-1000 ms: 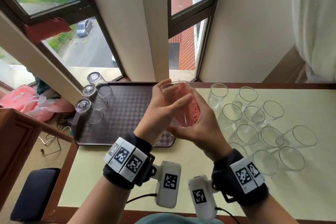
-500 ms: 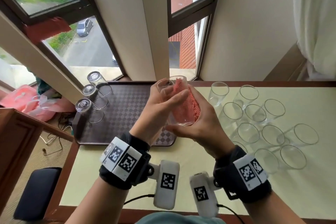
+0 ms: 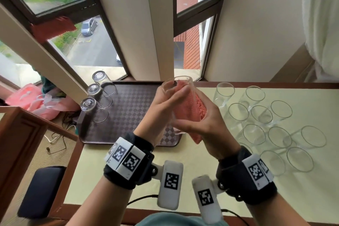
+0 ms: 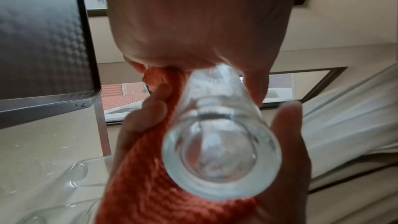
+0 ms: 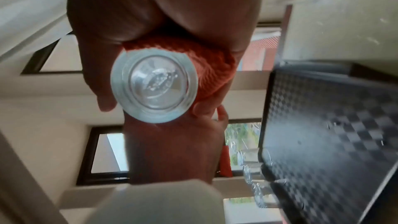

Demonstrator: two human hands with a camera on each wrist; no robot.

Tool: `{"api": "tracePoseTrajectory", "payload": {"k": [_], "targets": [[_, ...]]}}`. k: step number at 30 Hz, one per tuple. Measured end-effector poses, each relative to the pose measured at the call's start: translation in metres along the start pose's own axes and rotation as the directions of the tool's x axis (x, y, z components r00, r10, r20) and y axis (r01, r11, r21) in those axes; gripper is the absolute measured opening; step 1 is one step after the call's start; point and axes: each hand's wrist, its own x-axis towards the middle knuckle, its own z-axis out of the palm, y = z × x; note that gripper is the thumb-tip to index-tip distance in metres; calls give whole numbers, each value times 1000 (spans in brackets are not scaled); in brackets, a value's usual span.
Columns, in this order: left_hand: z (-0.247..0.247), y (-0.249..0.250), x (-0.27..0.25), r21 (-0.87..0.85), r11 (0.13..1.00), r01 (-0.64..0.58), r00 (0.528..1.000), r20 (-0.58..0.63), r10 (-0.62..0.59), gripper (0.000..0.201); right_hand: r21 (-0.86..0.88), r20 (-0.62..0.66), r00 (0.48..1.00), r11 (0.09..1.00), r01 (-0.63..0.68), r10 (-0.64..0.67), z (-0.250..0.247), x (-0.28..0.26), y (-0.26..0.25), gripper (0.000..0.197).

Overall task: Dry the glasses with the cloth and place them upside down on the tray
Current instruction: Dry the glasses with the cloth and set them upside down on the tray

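Observation:
A clear glass (image 3: pixel 180 82) is held mouth-up in the air over the tray's right edge. My left hand (image 3: pixel 172 95) grips it near the rim. An orange-red cloth (image 3: pixel 190 108) is wrapped against the glass's right side, and part of it is tucked inside. My right hand (image 3: pixel 198 124) grips the cloth round the glass from below and to the right. The left wrist view shows the thick glass base (image 4: pixel 221 159) with the cloth (image 4: pixel 150 185) beside it. In the right wrist view, the base (image 5: pixel 154 86) sits against the cloth (image 5: pixel 211 67).
A dark checkered tray (image 3: pixel 128 115) lies at the table's back left with three upside-down glasses (image 3: pixel 95 91) along its left edge. Several upright glasses (image 3: pixel 260 115) stand clustered on the pale table (image 3: pixel 183 161) to the right. The window wall is close behind.
The glass has risen slightly and shifted between the hands. My left thumb now lies further across its side. Both hands keep their hold.

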Motion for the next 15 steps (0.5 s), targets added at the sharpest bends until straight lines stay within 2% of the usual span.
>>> {"api": "tracePoseTrajectory", "payload": {"k": [2, 3, 5, 8, 10, 13, 15], "targets": [[-1, 2, 2, 37, 999, 27, 998, 54, -29, 65, 198, 13, 997, 977, -73, 72, -3, -2, 3, 76], [-2, 2, 3, 61, 998, 33, 997, 65, -37, 65, 224, 11, 996, 970, -92, 92, -5, -2, 4, 77], [-6, 4, 3, 73, 997, 21, 999, 41, -24, 73, 129, -27, 997, 989, -69, 73, -4, -2, 2, 76], [-6, 6, -2, 13, 1000, -3, 1000, -26, 3, 88, -179, -96, 993, 983, 48, -66, 1, 0, 0, 89], [-5, 4, -4, 7, 1000, -5, 1000, -10, 5, 85, -217, -75, 993, 974, 69, -87, 5, 0, 3, 94], [-8, 10, -8, 17, 1000, 6, 997, 70, -7, 73, 46, 8, 999, 998, -40, 39, 7, -1, 3, 85], [-12, 11, -10, 28, 999, 22, 991, 131, -25, 61, 217, 56, 994, 971, -105, 95, 5, -3, 5, 75]]}}
